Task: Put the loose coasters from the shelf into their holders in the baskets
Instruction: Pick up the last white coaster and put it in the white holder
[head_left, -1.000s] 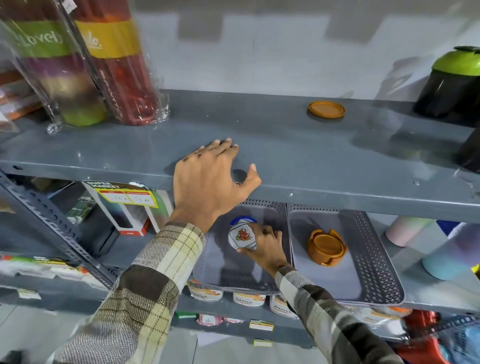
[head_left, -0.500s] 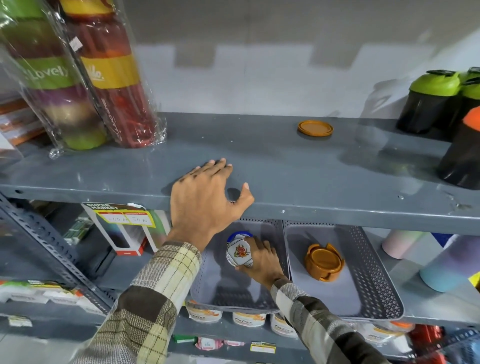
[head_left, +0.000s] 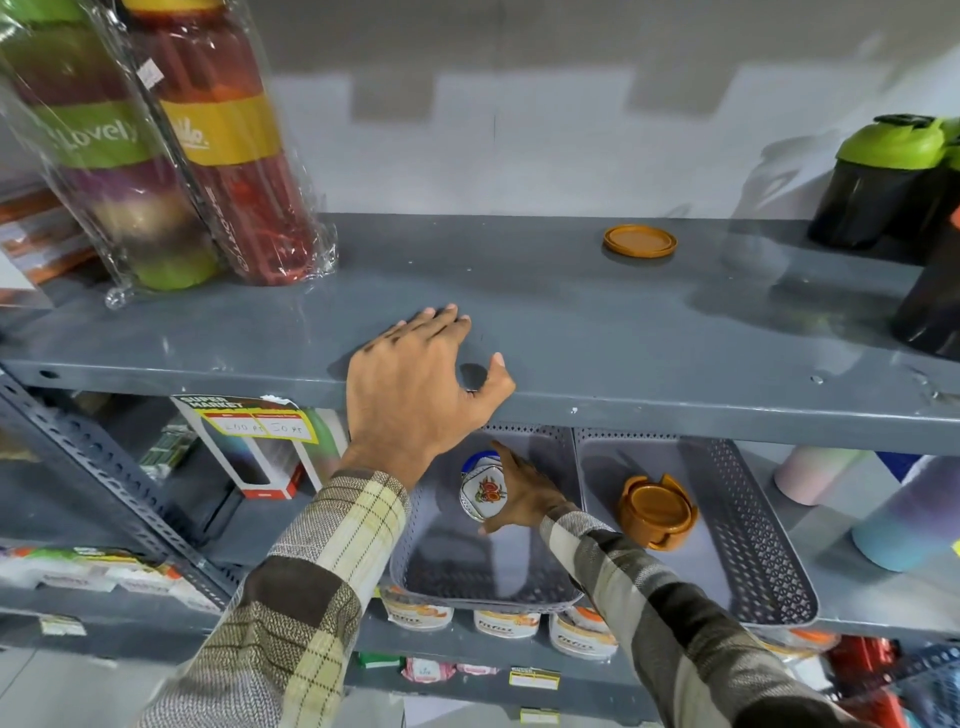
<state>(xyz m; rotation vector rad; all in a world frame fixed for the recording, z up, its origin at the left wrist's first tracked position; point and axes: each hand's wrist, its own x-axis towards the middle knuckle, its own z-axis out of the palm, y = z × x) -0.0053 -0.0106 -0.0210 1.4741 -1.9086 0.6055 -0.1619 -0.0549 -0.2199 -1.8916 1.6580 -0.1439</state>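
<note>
One loose orange coaster (head_left: 640, 240) lies flat on the grey upper shelf (head_left: 571, 322), towards the back right. My left hand (head_left: 415, 384) rests palm down on that shelf's front edge, fingers spread, holding nothing. Below, my right hand (head_left: 524, 493) is inside the left grey basket (head_left: 483, 587), gripping a white flower-printed coaster set in its holder (head_left: 483, 491), which stands on edge with a blue rim behind it. The right grey basket (head_left: 753, 561) holds an orange holder (head_left: 657, 512) with orange coasters stacked in it.
Wrapped bottle packs (head_left: 156, 156) stand at the upper shelf's left end; black shakers with green lids (head_left: 883, 182) stand at its right. Pastel tumblers (head_left: 904, 514) lie right of the baskets. A boxed bottle (head_left: 260, 447) and small tubs (head_left: 504, 623) fill the lower shelves.
The view has tilted upward a little, so the shelf sits lower in frame. Both hands stay where they were; my right hand still grips the white coaster set in the left basket.
</note>
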